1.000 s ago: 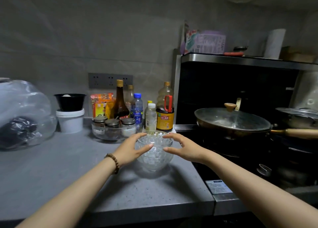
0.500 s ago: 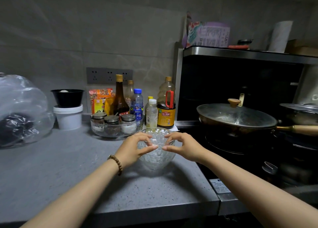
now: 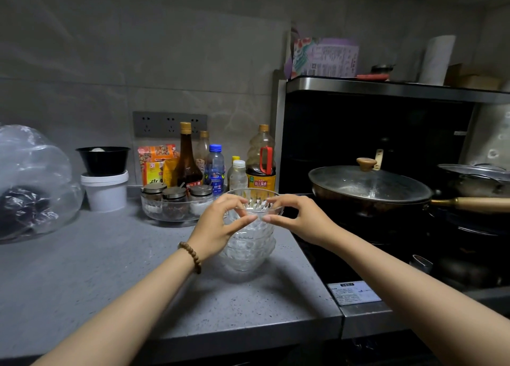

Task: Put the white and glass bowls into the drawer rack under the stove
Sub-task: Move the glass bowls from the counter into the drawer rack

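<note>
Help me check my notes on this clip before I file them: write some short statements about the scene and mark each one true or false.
1. The left hand and the right hand both grip the rim at the top of the stack of glass bowls. True.
2. The stack stands on the stove. False: it stands on the grey counter.
3. The pan with the wooden handle has its lid on. True.
4. The black bowl sits in the clear tray of jars. False: it sits on top of the white tub.
5. The beaded bracelet is worn on the right wrist. False: it sits just behind the left hand.
</note>
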### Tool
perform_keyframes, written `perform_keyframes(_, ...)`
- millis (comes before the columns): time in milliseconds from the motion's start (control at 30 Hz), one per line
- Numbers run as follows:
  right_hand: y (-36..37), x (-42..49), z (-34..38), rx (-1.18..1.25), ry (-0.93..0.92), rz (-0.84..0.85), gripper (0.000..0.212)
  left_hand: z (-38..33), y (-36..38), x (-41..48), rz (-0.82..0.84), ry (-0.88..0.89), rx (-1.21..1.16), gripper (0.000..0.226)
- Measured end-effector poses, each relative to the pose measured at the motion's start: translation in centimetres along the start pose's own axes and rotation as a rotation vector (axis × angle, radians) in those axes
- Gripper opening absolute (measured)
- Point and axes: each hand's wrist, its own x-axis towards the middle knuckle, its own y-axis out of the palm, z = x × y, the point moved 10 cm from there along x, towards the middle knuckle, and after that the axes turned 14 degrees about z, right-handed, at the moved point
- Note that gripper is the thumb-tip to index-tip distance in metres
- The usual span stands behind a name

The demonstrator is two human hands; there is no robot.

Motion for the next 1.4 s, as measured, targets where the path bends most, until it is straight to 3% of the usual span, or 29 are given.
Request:
perform_keyframes(300, -5.7, -6.9, 1.5, -0.041, 0.010, 0.046, 0.043, -7.0, 4.2, 1.6, 0.187, 0.069, -0.267, 0.022)
perform_keyframes(433, -7.5, -11.5, 0.5, 0.118, 0.026, 0.114, 0.037, -11.2, 8.4, 2.4, 0.313, 0.137, -0.338, 0.022)
perform_keyframes(533, -8.4, -15.5, -1.7, 0.245, 0.086, 0.141, 0.024, -13.3, 13.1, 3.1, 0.456, 0.131, -0.378, 0.028)
perform_keyframes(633, -8.8, -19.6, -4.9, 0.332, 0.164, 0.152, 0.026, -15.0, 18.5, 3.4, 0.595, 0.131, -0.391, 0.040)
perform_keyframes(767, -8.6, -25.3, -10.1, 0.398, 0.308, 0.141, 0.036, -16.9, 26.1, 3.2, 0.703, 0.142, -0.460, 0.031)
perform_keyframes(833, -8.0, -28.2, -12.7, 0.446, 0.379, 0.147, 0.030, -17.5, 29.8, 2.9, 0.723, 0.157, -0.468, 0.024)
perform_keyframes(967, -6.4, -33.2, -17.4, 0.546, 0.519, 0.138, 0.018, -17.2, 37.1, 2.1, 0.786, 0.078, -0.517, 0.019)
perform_keyframes(1100, -4.8, -36.6, -21.6, 0.631, 0.630, 0.085, 0.026, -14.9, 43.4, 0.8, 0.839, -0.136, -0.641, 0.034)
perform_keyframes(1167, -3.8, -38.0, -23.7, 0.683, 0.692, 0.070, 0.036, -13.7, 45.9, 0.2, 0.859, -0.187, -0.651, 0.040)
perform_keyframes(1233, -2.3, -39.1, -25.8, 0.763, 0.753, 0.065, 0.033, -12.4, 48.1, -0.6, 0.879, -0.227, -0.672, 0.043)
perform_keyframes(1400, 1.1, -41.2, -30.6, 0.895, 0.917, -0.009, 0.017, -7.9, 52.3, -3.0, 0.876, -0.286, -0.514, 0.058)
